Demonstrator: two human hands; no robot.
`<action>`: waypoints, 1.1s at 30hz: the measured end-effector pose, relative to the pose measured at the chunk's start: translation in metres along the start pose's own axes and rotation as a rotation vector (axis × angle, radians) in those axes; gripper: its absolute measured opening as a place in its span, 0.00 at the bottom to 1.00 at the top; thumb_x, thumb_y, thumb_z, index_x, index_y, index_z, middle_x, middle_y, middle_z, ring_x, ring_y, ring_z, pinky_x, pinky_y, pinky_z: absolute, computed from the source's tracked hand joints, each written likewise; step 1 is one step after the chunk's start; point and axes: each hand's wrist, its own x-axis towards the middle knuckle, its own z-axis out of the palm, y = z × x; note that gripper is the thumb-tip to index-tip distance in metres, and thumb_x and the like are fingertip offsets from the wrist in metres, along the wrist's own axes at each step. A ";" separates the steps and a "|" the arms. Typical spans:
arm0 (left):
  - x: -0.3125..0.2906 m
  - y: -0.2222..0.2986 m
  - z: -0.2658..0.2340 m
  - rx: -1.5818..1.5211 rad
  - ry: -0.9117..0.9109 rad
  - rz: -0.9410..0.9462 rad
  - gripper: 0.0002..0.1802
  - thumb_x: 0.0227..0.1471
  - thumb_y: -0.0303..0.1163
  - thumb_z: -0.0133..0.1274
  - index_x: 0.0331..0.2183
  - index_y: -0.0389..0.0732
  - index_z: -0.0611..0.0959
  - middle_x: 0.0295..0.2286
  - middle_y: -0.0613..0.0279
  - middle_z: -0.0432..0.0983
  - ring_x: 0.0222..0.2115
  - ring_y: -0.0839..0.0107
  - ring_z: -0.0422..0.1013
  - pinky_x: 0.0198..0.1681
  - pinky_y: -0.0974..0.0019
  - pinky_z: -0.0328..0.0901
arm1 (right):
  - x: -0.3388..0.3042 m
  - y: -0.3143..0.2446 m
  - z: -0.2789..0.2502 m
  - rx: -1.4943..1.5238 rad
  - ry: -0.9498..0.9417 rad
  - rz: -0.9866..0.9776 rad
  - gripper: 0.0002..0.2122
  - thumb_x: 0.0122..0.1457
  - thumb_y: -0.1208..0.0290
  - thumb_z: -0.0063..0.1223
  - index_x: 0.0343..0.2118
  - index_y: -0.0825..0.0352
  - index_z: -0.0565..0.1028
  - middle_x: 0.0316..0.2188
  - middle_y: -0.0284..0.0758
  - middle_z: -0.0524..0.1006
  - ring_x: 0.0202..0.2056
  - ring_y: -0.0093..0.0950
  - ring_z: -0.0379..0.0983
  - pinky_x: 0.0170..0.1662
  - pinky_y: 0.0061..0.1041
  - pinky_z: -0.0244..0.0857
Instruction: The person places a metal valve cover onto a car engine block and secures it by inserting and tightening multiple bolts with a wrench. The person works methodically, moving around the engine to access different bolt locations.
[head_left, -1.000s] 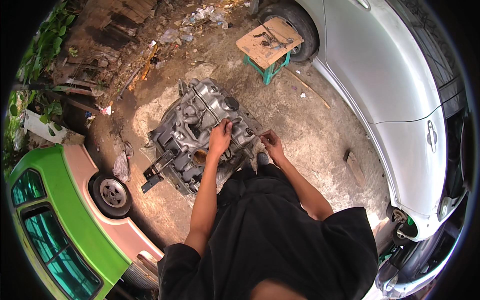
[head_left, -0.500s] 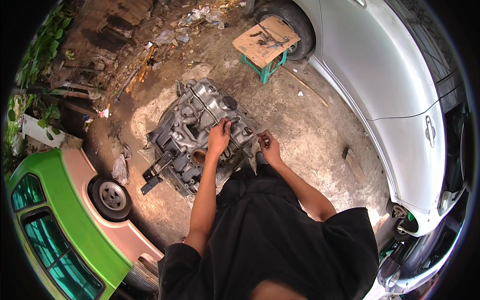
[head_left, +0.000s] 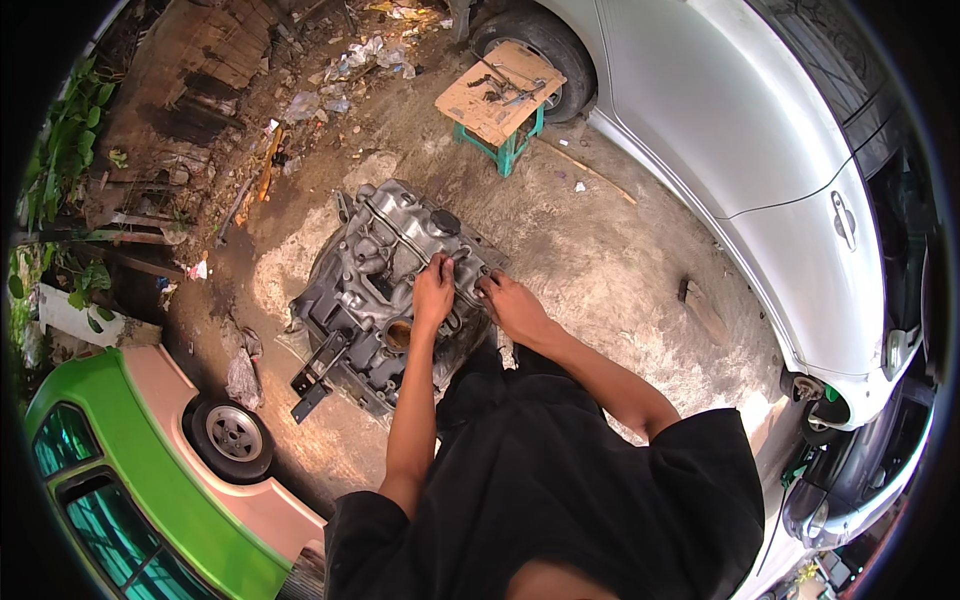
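A grey metal engine block (head_left: 375,290) lies on the dirt ground in front of me. My left hand (head_left: 434,290) rests on its right side, fingers curled over the upper edge near a black round cap (head_left: 446,222). My right hand (head_left: 510,302) sits just beside it, touching the block's right edge with the fingers bent. Whether either hand holds a small part is hidden by the fingers. A black bracket (head_left: 316,372) sticks out of the block's lower left.
A silver car (head_left: 760,150) stands on the right, with a green stool topped by a board and tools (head_left: 497,92) beside its wheel. A green and pink car (head_left: 150,470) is at lower left. Wood scraps and litter (head_left: 230,110) lie at upper left.
My right hand has moved left, from open air beside the block onto the block's right edge. My left hand stays on the block.
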 end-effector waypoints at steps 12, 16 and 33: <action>0.009 -0.010 -0.003 0.024 -0.137 0.167 0.17 0.64 0.38 0.37 0.38 0.33 0.72 0.25 0.34 0.74 0.30 0.33 0.69 0.32 0.41 0.61 | 0.115 0.084 0.030 0.687 0.225 0.652 0.16 0.55 0.60 0.62 0.34 0.72 0.79 0.15 0.37 0.71 0.19 0.28 0.66 0.24 0.33 0.58; 0.010 -0.011 -0.006 0.029 -0.169 0.172 0.18 0.65 0.38 0.37 0.38 0.31 0.72 0.26 0.33 0.74 0.31 0.33 0.69 0.34 0.40 0.61 | 0.097 0.127 0.048 1.012 0.278 0.986 0.15 0.56 0.60 0.63 0.33 0.71 0.79 0.17 0.29 0.68 0.17 0.22 0.60 0.18 0.28 0.51; 0.012 -0.014 -0.006 -0.036 -0.212 0.157 0.15 0.64 0.36 0.38 0.38 0.32 0.72 0.22 0.38 0.73 0.27 0.35 0.70 0.31 0.41 0.61 | -0.050 0.027 0.069 1.425 0.364 0.773 0.06 0.62 0.71 0.55 0.33 0.65 0.70 0.21 0.28 0.70 0.20 0.17 0.62 0.23 0.17 0.58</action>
